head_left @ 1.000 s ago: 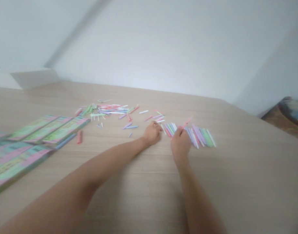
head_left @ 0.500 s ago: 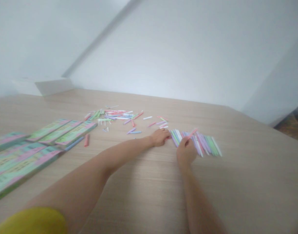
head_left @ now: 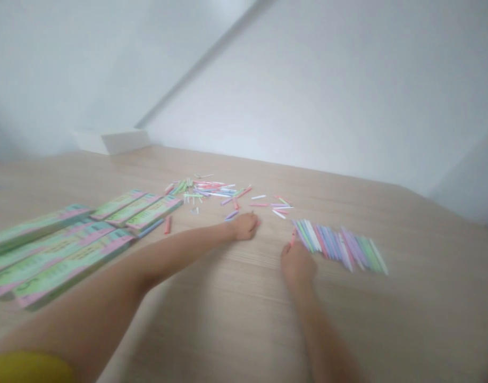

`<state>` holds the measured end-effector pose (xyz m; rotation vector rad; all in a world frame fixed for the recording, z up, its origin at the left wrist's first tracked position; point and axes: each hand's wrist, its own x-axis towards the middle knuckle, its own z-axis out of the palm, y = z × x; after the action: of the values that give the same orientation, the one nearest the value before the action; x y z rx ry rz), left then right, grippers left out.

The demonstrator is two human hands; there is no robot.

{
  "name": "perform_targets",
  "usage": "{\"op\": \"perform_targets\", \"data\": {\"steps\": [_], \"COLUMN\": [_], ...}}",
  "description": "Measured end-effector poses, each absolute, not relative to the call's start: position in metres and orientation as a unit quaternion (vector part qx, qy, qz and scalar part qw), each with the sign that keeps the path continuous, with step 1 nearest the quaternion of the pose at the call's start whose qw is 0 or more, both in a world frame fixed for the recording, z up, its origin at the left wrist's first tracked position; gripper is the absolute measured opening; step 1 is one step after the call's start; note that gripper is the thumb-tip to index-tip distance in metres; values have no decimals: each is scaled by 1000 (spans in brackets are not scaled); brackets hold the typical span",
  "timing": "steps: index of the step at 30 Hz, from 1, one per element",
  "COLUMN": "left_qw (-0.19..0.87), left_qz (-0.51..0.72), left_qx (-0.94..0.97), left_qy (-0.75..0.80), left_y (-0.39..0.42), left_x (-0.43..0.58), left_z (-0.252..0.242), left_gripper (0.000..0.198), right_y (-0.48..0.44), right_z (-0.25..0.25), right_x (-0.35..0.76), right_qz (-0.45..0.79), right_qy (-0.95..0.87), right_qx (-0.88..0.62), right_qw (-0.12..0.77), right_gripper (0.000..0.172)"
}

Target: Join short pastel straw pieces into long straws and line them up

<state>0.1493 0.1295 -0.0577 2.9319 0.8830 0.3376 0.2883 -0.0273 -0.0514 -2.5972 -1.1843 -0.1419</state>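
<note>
A neat row of pastel sticks (head_left: 339,246) lies side by side on the wooden table (head_left: 419,298). My right hand (head_left: 296,263) rests at the row's left end, fingers curled around a pink stick that pokes out above it. My left hand (head_left: 245,225) is closed, reaching toward the loose scatter of coloured sticks (head_left: 224,192) farther back. What its fingers pinch is too blurred to make out.
Several long green and pink boxes (head_left: 64,247) lie on the table's left side. A single red stick (head_left: 168,224) lies beside them. A white block (head_left: 110,140) stands against the wall at the back left.
Both hands have drawn back from the sorted row toward me. My left hand moved left toward the loose sticks. The view has swung left.
</note>
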Motion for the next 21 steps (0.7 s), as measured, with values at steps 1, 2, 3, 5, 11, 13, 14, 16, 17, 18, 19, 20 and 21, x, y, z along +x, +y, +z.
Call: {"op": "perform_targets", "data": {"steps": [1,2,3,5,11,13,14,16,17,18,19,20,21], "left_qw": [34,38,42,47,51,54,55,60,62,65,67,69,71], "left_qz": [118,127,136,153,193,205,210,221,226,230,233,235,237], "left_qx": [949,946,944,938,920,913,909,900,897,893,891,889,887], "left_qy": [291,295,299,307,337,349,356,370,376,381,385,387,389], "left_y": [129,128,127,124,120,120,120,119,119,119,118,118,117], "left_x": [145,141,139,136,131,128,127,122,120,118,115,113,112], "left_z": [-59,-61,-63,-67,-75,-77,-77,-78,-78,-78,-78,-77,-77], "left_gripper": [21,20,19,17,14,13,13,11,11,10,10,9,9], "right_y": [-29,-30,-30,-31,-25,-23,-22,-18,-15,-12,-8,-3,1], "right_z": [-53,-54,-56,-59,-57,-56,-56,-57,-58,-59,-60,-60,-61], "right_x": [285,282,280,277,274,276,278,282,284,287,289,291,293], "right_qz": [-58,-69,-82,-107,-101,-100,-103,-108,-109,-111,-112,-113,-113], "right_qy": [-413,-416,-418,-421,-426,-438,-442,-443,-439,-436,-434,-434,-435], "right_qx": [-898,-897,-895,-892,-892,-887,-885,-885,-887,-889,-890,-890,-890], "right_qw": [139,136,133,128,109,103,101,94,90,85,81,78,76], "right_gripper": [32,30,29,28,29,30,32,36,38,39,40,41,40]}}
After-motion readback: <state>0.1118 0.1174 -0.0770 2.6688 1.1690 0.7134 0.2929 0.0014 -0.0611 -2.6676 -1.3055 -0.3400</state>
